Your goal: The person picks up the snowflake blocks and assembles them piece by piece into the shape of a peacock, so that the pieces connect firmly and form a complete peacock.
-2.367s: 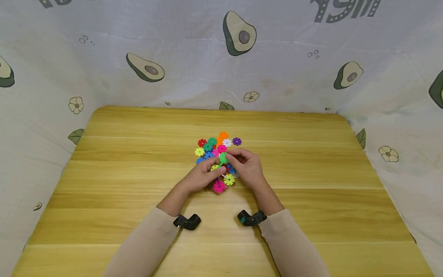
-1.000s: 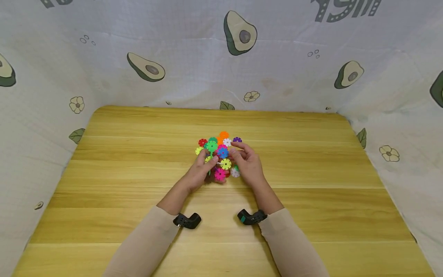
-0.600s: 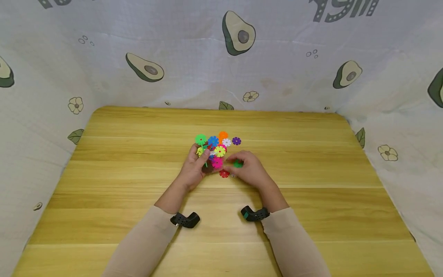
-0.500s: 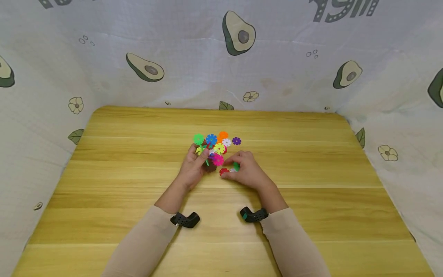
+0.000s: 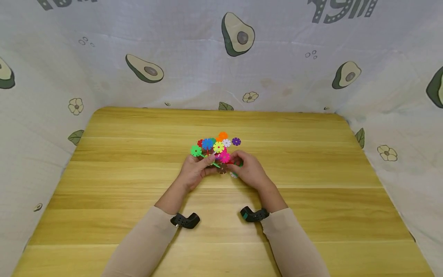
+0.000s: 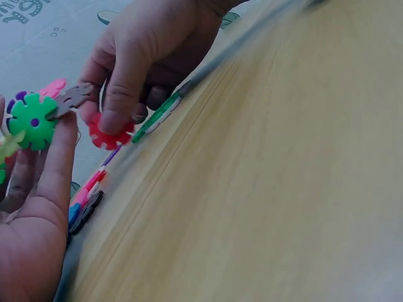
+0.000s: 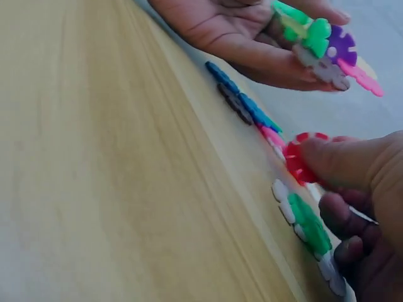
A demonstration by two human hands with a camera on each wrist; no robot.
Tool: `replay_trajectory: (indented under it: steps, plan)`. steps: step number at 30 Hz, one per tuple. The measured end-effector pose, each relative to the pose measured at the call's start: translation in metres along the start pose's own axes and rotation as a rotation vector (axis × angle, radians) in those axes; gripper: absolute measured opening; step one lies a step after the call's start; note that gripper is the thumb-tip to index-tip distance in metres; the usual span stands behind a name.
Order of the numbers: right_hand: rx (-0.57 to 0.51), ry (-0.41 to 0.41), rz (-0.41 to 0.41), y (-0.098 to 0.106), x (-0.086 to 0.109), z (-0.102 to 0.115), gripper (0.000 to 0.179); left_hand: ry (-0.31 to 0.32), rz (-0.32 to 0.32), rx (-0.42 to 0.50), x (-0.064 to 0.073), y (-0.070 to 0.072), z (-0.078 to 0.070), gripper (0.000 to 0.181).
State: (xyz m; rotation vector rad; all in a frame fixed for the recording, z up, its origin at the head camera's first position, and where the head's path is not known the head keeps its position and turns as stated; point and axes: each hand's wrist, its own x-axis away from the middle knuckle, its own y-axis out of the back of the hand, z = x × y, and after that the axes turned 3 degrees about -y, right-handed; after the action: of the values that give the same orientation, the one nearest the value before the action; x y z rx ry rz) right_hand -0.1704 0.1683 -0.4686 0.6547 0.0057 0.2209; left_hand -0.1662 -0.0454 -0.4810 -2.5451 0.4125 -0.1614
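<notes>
My left hand (image 5: 194, 169) grips a joined cluster of notched plastic snowflake discs, with its thumb across the middle. Outward from the cluster stick a light green disc (image 5: 195, 150), a blue disc (image 5: 207, 144), a yellow disc (image 5: 218, 147) and a pink disc (image 5: 224, 157). A brown disc (image 6: 74, 99) is at its right side, by the left fingertips. Just right of it, my right hand (image 5: 252, 169) pinches a single red disc (image 7: 299, 160) between thumb and fingers. The red disc is apart from the brown one in the right wrist view.
Loose discs lie on the wooden table (image 5: 311, 161) behind the hands, among them an orange disc (image 5: 223, 135), a white disc (image 5: 226, 142) and a purple disc (image 5: 236, 141). Under the right hand lie a green disc (image 7: 308, 223) and white ones. Patterned cloth (image 5: 190, 57) hangs behind.
The cluster has shifted left and turned in my left hand, the brown disc coming round to the right. My right hand has let go of the cluster and picked the red disc off the table.
</notes>
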Motion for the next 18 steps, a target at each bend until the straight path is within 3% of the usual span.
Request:
replay_trajectory:
  steps: [5,9,12,18]
  plan:
    - [-0.332,-0.017,-0.136,0.0032,-0.0005,-0.0014,0.022,0.086,0.082,-0.021,0.0012,0.0001,-0.0001,0.044]
    - [-0.601,0.039,-0.190,0.0053,-0.0003,-0.0011,0.021,0.139,0.154,-0.027,0.0027,0.0005,0.0002,0.051]
    - [-0.689,0.083,-0.187,0.0054,0.0001,-0.0013,0.017,0.157,0.179,-0.023,0.0039,0.0005,0.0002,0.054]
    - [-0.730,0.110,-0.168,0.0039,0.0012,-0.0016,0.015,0.171,0.186,-0.016,0.0042,0.0002,0.0007,0.053]
